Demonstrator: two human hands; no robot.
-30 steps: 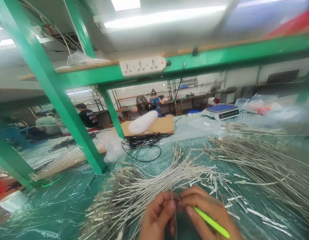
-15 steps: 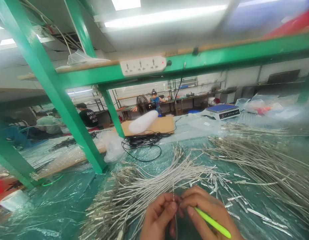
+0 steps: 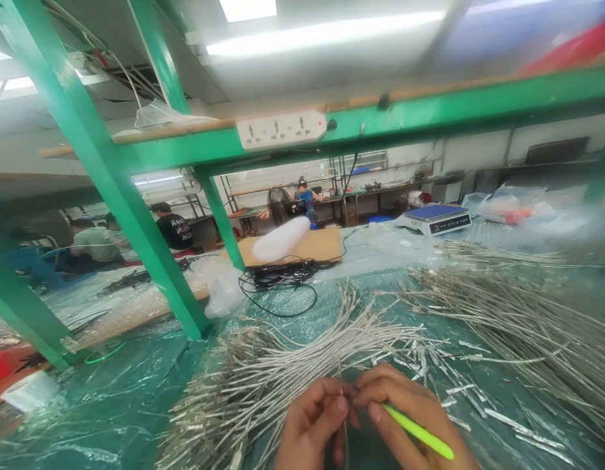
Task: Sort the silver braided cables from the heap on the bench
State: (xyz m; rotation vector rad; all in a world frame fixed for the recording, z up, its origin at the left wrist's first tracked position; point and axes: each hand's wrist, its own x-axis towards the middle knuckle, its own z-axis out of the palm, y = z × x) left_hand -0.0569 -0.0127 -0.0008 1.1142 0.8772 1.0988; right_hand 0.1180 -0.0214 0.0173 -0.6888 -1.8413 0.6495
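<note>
And here I have both hands at the near side of the table [image 3: 111, 401], just right of the middle, with their fingertips almost meeting. The left hand [image 3: 312, 423] comes in with its thumb up and its fingers curled, and its grip is pinching one thin silvery cable [image 3: 340, 369], which stands nearly upright between thumb and forefinger. Over on the right, the right hand [image 3: 410, 410] is turned palm inward, fingers bent and reaching left; its grip is closed around a bright yellow-green stick [image 3: 422, 432], slanting down to the near right. Whether those right fingertips also touch the cable, I cannot tell; it's too small and dark there. Just beyond the left hand, a fanned bundle of silvery cables [image 3: 292, 361] spreads away to the left; to the right lie foil-like strips [image 3: 522, 427], with a larger heap of cables [image 3: 532, 326] on the far right.
</note>
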